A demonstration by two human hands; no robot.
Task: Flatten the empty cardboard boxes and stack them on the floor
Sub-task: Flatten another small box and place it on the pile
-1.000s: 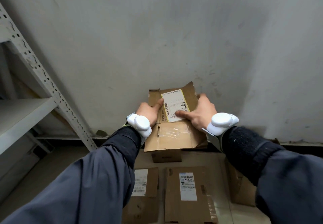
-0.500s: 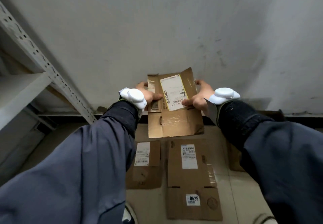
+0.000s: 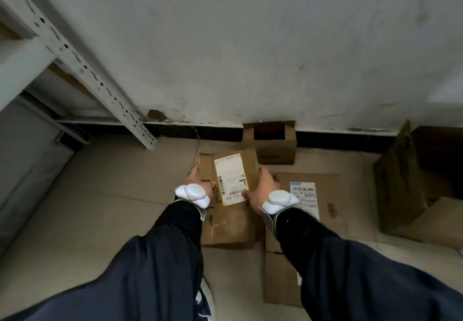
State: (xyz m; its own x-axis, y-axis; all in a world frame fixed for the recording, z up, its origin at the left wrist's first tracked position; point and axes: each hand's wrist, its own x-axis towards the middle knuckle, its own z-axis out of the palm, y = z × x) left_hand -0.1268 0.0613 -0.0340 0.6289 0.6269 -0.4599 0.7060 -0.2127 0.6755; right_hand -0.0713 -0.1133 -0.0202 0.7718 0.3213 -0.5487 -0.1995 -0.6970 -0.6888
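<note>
flattened box (image 3: 233,210) left of flat cardboard (image 3: 323,195)

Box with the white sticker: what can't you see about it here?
Head view:
Label on the flattened box: print too blurred to read.
Beneath that box: hidden by the box itself, so contact unclear.
Left hand and right hand: fingertips hidden behind its edges.
Second flat box: partly covered by the right sleeve.
Large open box: cut by the right edge.

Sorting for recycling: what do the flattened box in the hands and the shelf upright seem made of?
Flattened box: matte brown cardboard, creased, with a white paper label. Shelf upright: probably pale painted metal, judging by its punched holes.
</note>
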